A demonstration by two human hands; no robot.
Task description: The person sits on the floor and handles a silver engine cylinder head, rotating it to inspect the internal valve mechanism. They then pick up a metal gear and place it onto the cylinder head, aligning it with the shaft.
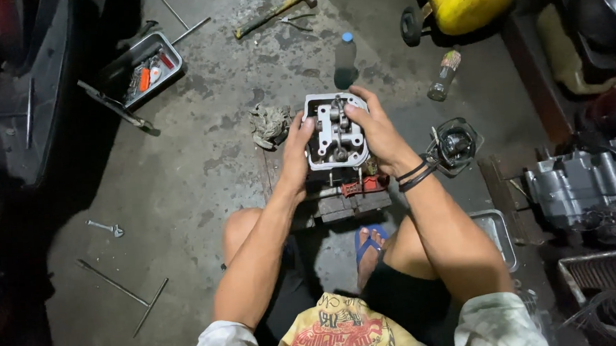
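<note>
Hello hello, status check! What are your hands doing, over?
Left hand and right hand both grip the grey cylinder head. It sits above the red block. Nothing blocking it.

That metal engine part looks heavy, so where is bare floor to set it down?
Bare concrete lies left of the left hand, between the rag, tool tray and T-handle wrench. It is crowded right of the right hand: round part, pan, engine case.
</note>
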